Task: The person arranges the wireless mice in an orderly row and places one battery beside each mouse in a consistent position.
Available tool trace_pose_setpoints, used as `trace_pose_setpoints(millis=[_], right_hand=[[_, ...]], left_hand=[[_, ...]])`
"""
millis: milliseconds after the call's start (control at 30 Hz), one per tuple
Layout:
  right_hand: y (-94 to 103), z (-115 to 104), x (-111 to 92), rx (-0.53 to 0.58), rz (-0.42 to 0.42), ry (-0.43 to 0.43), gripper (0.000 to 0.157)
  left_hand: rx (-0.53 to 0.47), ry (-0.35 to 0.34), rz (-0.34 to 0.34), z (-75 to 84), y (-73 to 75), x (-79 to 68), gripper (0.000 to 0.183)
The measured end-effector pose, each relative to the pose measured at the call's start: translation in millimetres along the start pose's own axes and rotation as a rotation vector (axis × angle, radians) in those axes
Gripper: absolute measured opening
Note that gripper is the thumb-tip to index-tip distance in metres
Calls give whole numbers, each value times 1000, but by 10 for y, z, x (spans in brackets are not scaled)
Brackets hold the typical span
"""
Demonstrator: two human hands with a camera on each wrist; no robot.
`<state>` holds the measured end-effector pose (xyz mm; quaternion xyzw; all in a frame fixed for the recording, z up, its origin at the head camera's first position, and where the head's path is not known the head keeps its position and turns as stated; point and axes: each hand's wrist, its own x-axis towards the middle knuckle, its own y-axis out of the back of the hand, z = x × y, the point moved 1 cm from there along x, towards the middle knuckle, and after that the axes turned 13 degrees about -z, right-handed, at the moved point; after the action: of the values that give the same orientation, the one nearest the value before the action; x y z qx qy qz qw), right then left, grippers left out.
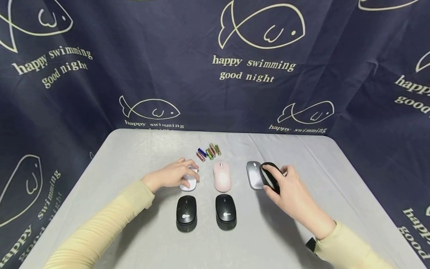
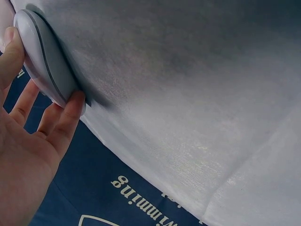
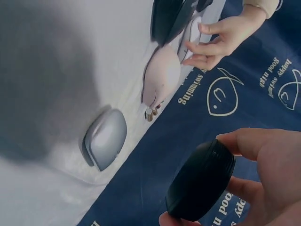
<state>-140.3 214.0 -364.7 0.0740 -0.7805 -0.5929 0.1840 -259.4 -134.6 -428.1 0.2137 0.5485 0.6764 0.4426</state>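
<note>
My left hand (image 1: pixel 173 173) grips a white computer mouse (image 1: pixel 190 182) by its sides. In the left wrist view, thumb and fingertips sit along the edges of that white mouse (image 2: pixel 40 54), which is close to the tabletop. Over at the right, my right hand (image 1: pixel 291 190) holds a black mouse (image 1: pixel 271 175) between thumb and fingers. The right wrist view shows this black mouse (image 3: pixel 200 181) raised off the table and tilted. A silver mouse (image 1: pixel 253 175) lies just left of it, its right edge partly covered in the head view.
Between the hands lies a pink mouse (image 1: pixel 222 177). Two more black mice, one on the left (image 1: pixel 186 211) and one on the right (image 1: pixel 226 210), lie nearer the front. Several small batteries (image 1: pixel 211 152) are grouped behind the pink mouse. Dark fabric (image 1: pixel 201 86) hangs behind the table (image 1: pixel 161 239).
</note>
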Motion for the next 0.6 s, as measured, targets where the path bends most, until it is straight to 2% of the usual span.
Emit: trace_pose_setpoints(millis=[600], right_hand=[[-291, -82, -209, -5, -18, -49, 55]], left_hand=[[1, 0, -6, -14, -8, 13, 35]])
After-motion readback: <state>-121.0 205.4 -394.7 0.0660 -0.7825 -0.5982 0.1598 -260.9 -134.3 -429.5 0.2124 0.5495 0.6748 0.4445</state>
